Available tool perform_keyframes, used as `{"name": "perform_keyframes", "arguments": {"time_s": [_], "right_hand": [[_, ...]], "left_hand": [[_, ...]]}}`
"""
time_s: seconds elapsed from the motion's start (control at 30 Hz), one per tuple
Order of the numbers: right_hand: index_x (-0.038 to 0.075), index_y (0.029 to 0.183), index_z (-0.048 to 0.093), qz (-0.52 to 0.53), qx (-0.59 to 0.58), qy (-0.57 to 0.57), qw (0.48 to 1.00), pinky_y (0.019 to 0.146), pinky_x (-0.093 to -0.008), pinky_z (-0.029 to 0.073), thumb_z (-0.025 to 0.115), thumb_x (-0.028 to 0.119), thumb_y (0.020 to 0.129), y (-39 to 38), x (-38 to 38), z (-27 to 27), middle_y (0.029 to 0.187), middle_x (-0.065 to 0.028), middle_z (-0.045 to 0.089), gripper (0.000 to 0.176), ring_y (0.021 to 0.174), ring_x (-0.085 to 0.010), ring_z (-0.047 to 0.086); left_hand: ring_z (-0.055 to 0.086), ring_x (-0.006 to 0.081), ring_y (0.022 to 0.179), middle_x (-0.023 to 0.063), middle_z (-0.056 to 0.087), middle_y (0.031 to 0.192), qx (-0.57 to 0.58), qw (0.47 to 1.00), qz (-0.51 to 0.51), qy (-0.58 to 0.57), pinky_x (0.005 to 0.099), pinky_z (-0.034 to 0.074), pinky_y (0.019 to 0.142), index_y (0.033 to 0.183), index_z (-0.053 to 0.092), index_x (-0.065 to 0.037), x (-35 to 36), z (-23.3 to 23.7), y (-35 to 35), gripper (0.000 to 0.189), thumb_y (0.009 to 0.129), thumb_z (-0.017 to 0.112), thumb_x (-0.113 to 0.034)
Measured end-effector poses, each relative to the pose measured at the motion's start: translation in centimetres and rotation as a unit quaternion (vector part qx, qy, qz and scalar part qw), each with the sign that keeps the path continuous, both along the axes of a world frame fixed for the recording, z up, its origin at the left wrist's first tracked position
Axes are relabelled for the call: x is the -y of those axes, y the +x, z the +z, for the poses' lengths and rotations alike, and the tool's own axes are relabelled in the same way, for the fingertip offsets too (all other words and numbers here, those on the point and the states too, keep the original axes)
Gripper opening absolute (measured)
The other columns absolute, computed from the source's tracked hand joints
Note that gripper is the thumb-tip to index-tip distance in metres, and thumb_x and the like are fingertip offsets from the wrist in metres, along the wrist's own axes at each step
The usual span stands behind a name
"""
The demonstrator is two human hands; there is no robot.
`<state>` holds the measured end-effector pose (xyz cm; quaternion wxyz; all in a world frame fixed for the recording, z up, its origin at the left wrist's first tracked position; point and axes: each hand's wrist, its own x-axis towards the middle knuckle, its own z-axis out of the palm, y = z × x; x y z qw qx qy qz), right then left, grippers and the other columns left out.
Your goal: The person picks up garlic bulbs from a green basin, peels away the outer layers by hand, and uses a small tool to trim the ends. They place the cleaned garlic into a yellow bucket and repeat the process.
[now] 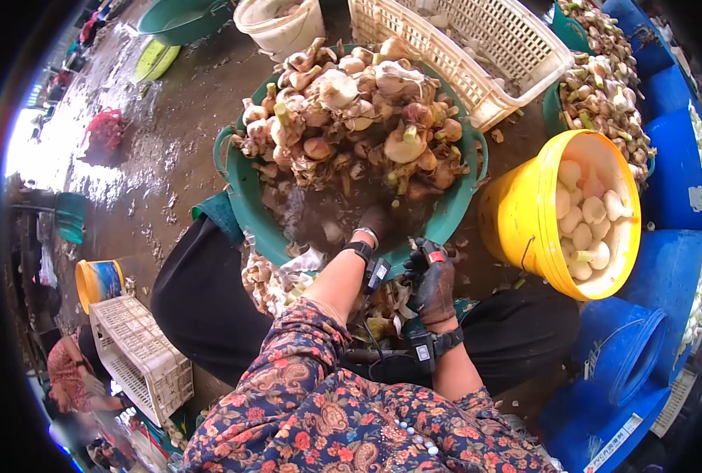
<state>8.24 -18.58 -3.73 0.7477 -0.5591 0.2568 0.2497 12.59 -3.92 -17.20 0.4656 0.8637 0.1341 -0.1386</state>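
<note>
A green basin in front of me holds a tall heap of muddy garlic bulbs above brown water. My left hand, in a dark glove, reaches into this water at the near side of the heap; its fingers are hidden. At the basin's near right rim, my right hand wears a wet dark glove. It is closed around a small tool with a red and black handle, whose working end I cannot make out. Peelings and trimmings lie below the near rim, between my knees.
On the right stands a yellow bucket with peeled white garlic bulbs. Blue barrels line the right edge. Beyond the basin are a cream plastic crate and a white bucket. Another person sits far left beside a white crate.
</note>
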Motion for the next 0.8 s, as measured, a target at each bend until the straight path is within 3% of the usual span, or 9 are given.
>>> {"name": "perform_keyframes", "arguments": {"time_s": [0.07,0.1,0.17,0.2,0.4,0.5,0.6,0.7,0.8], "right_hand": [[0.009,0.098,0.061,0.01,-0.004,0.001,1.0,0.053,-0.0226,0.046,0.057,0.027,0.088,-0.1,0.1,-0.3,0.076,-0.0004,0.059,0.021,0.061,-0.0104,0.057],[0.009,0.098,0.061,0.006,-0.006,0.0,1.0,0.053,-0.0226,0.046,0.057,0.027,0.088,0.0,0.1,-0.6,0.076,-0.0004,0.059,0.021,0.061,-0.0104,0.057],[0.009,0.098,0.061,0.005,-0.01,0.008,1.0,0.052,-0.0217,0.045,0.057,0.025,0.088,-0.1,0.0,-0.4,0.075,-0.0001,0.059,0.02,0.06,-0.0095,0.056],[0.009,0.098,0.061,0.003,-0.011,0.017,1.0,0.05,-0.0215,0.045,0.057,0.024,0.087,-0.1,0.0,0.1,0.074,0.0001,0.059,0.018,0.06,-0.0088,0.056],[0.008,0.095,0.061,-0.037,0.041,0.008,0.998,0.051,-0.0238,0.045,0.059,0.026,0.085,-0.1,0.6,0.5,0.072,-0.001,0.058,0.02,0.06,-0.0113,0.057],[0.008,0.095,0.061,-0.055,0.019,0.014,0.998,0.05,-0.0242,0.045,0.059,0.025,0.085,0.2,0.7,0.2,0.07,-0.0013,0.058,0.02,0.057,-0.0117,0.056],[0.009,0.094,0.06,-0.07,0.006,0.012,0.997,0.052,-0.0222,0.044,0.06,0.024,0.085,0.2,0.3,0.6,0.071,0.001,0.057,0.017,0.059,-0.0089,0.054],[0.008,0.098,0.059,-0.079,0.017,0.004,0.997,0.055,-0.0201,0.042,0.061,0.021,0.086,0.6,0.4,0.9,0.077,0.0032,0.055,0.017,0.063,-0.0045,0.049],[0.002,0.101,0.057,-0.032,0.082,-0.041,0.995,0.062,-0.0226,0.043,0.064,0.022,0.085,1.1,0.3,0.8,0.084,0.0011,0.057,0.026,0.072,-0.0067,0.052]], "left_hand": [[0.059,0.0323,0.096,0.0181,0.062,0.102,0.067,0.94,-0.158,0.294,0.0378,0.046,0.084,0.098,0.064,-0.002,-0.7,-0.8,-0.7,0.032,0.079,0.057,-0.027],[0.059,0.0323,0.096,0.0181,0.062,0.102,0.067,0.94,-0.162,0.292,0.0378,0.046,0.084,0.098,0.064,-0.002,-1.5,-1.0,-0.9,0.032,0.079,0.057,-0.027],[0.058,0.0326,0.097,0.018,0.062,0.101,0.0,0.969,-0.139,0.203,0.0371,0.046,0.084,0.099,0.064,-0.005,-3.0,-1.9,-1.3,0.029,0.081,0.052,-0.024],[0.059,0.0292,0.094,0.0156,0.063,0.103,0.034,0.997,0.068,0.026,0.0361,0.046,0.084,0.1,0.064,-0.005,-2.6,-4.1,-1.9,0.028,0.079,0.057,-0.022],[0.055,0.0168,0.089,0.0051,0.062,0.1,0.037,0.962,0.126,-0.239,0.0333,0.045,0.082,0.102,0.062,-0.004,-1.0,-4.6,-0.9,0.041,0.067,0.075,-0.021],[0.058,0.0172,0.092,0.0079,0.061,0.105,-0.044,0.977,0.032,-0.206,0.0318,0.047,0.081,0.112,0.057,-0.002,1.0,4.6,0.1,0.055,0.067,0.075,-0.028],[0.058,0.0132,0.087,0.0052,0.061,0.102,-0.182,0.951,0.121,-0.218,0.0286,0.049,0.074,0.112,0.056,0.0,1.2,-2.7,0.3,0.056,0.067,0.077,-0.025],[0.058,0.0082,0.075,0.0015,0.061,0.095,-0.089,0.923,0.087,-0.363,0.0227,0.048,0.061,0.105,0.06,-0.005,0.5,3.6,-1.5,0.043,0.07,0.076,-0.023],[0.057,0.0108,0.089,0.0032,0.059,0.102,-0.001,0.939,0.032,-0.342,0.0247,0.048,0.078,0.118,0.05,-0.002,0.1,9.6,-4.6,0.052,0.074,0.074,-0.016]]}}
